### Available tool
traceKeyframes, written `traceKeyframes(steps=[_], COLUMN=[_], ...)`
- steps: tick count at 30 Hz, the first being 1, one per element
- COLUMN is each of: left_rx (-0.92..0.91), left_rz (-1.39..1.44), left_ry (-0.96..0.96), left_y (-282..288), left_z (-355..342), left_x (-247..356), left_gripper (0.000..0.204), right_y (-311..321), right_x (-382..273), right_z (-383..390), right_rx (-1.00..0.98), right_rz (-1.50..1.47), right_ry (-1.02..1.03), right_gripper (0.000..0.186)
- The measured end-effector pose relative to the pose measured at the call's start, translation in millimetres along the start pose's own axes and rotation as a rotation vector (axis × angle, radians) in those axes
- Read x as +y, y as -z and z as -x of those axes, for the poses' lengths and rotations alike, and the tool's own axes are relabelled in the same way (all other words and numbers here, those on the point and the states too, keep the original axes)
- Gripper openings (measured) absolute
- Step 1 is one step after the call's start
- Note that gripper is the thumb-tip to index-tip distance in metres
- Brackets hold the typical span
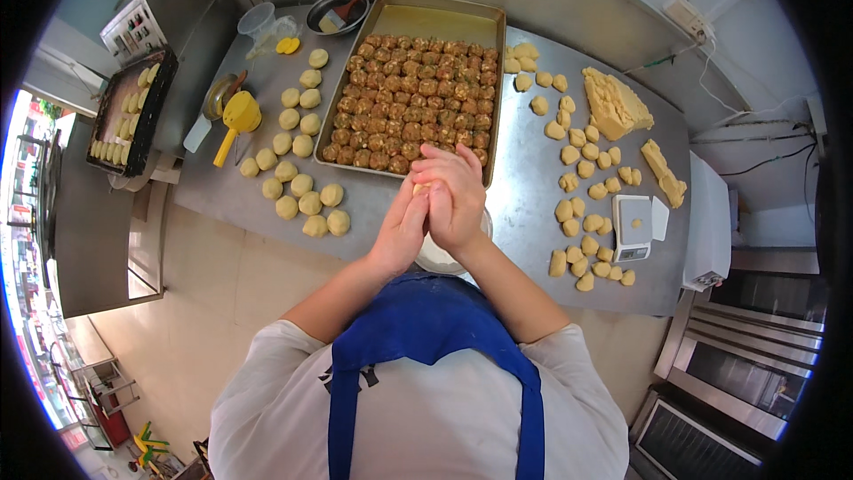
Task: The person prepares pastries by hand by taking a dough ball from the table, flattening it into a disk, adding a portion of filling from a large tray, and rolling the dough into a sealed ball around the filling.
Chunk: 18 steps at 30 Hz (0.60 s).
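Observation:
My left hand [400, 227] and my right hand [451, 200] are cupped closely together in the middle, fingers closed round a small piece of pale dough [422, 188], which is mostly hidden between them. Below them a round bowl of white flour [435, 256] is partly covered by my wrists. Just beyond my hands, a large metal tray [444, 16] holds rows of brown filling balls [410, 89]. Several smooth dough balls [309, 203] lie to the left. Uneven dough pieces [569, 155] and a larger dough slab [615, 102] lie to the right.
The steel table [533, 293] also carries a white scale [633, 222], a yellow pot [240, 111], a clear container [257, 18] and a dark bowl with a brush [332, 14]. A dark baking tray [107, 147] stands far left; ovens [737, 373] are at lower right.

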<state>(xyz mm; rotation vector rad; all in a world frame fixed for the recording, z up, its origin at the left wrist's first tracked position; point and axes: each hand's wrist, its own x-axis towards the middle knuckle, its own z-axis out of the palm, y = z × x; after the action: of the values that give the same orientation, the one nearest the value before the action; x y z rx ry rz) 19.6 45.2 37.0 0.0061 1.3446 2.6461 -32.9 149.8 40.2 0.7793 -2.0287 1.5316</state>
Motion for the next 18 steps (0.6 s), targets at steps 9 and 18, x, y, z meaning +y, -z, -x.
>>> traceKeyframes(steps=[9,18], left_rx=[0.077,0.06], left_rz=[0.088,0.129], left_ry=[0.046,-0.018], left_y=[5.3,-8.2], left_z=[-6.5,-9.3], left_x=[-1.7,-9.3], left_gripper=[0.043,0.044], right_y=[0.4,-14.7], right_x=[7.2,27.3], right_z=[2.1,26.4], right_rx=[-0.058,0.294], right_rz=[-0.085,-0.307], right_ry=[-0.113,-0.202], right_gripper=[0.021,0.025])
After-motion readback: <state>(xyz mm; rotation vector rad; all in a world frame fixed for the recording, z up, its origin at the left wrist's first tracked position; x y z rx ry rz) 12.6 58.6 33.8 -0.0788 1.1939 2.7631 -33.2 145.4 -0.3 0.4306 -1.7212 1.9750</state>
